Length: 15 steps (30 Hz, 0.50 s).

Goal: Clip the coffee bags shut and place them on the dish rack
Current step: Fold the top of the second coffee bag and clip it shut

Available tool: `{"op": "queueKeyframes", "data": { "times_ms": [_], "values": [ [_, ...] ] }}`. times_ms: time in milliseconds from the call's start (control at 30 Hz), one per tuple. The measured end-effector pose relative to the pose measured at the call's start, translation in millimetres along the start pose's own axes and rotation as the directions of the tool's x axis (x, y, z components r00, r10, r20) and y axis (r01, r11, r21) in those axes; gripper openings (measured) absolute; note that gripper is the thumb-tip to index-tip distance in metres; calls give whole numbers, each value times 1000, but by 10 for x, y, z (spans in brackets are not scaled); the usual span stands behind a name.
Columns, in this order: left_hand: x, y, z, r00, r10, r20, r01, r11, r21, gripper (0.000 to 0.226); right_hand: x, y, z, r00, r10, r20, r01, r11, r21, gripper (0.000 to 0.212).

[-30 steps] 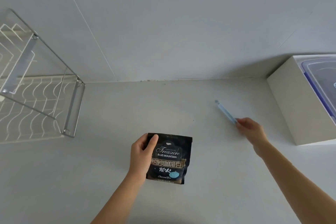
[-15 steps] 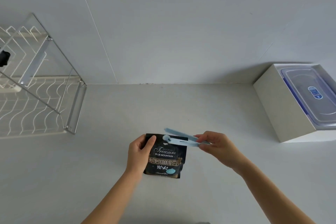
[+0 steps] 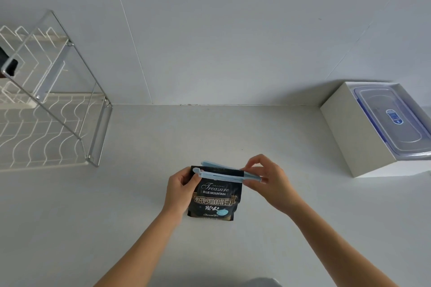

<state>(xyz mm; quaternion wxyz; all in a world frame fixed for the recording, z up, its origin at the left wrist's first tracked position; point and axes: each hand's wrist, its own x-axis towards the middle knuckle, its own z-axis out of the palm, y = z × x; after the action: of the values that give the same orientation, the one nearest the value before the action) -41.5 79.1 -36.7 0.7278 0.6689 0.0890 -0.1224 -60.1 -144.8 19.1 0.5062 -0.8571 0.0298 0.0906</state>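
A black coffee bag [image 3: 214, 198] with gold and white lettering stands on the white counter in front of me. My left hand [image 3: 180, 190] grips its upper left corner. A long light blue bag clip [image 3: 227, 173] lies across the bag's top edge, its two arms spread apart with the bag's top between them. My right hand [image 3: 268, 178] pinches the clip's right end. The wire dish rack [image 3: 53, 109] stands at the left, with a dark object [image 3: 8, 65] partly visible on its upper tier.
A white box [image 3: 345, 133] holding a clear plastic container with a blue-edged lid [image 3: 394, 121] sits at the right against the wall. The white wall rises just behind the counter.
My right hand picked the blue clip up from the counter at the right and brought it left. The clip now straddles the top of the bag, which my left hand has kept holding.
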Motion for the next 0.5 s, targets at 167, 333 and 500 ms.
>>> {"op": "queueKeyframes", "data": {
  "times_ms": [167,333,500],
  "values": [
    [-16,-27,22,995,79,68,-88,986,143,15,42,-117,79,997,-20,68,22,999,-26,34],
    [-114,-73,52,993,35,111,-46,994,94,24,57,-157,203,999,10,49,-11,1000,10,32],
    [-123,-26,26,985,52,163,-63,996,61,18,103,-233,238,997,-15,75,23,994,-106,33]
  ]
}}
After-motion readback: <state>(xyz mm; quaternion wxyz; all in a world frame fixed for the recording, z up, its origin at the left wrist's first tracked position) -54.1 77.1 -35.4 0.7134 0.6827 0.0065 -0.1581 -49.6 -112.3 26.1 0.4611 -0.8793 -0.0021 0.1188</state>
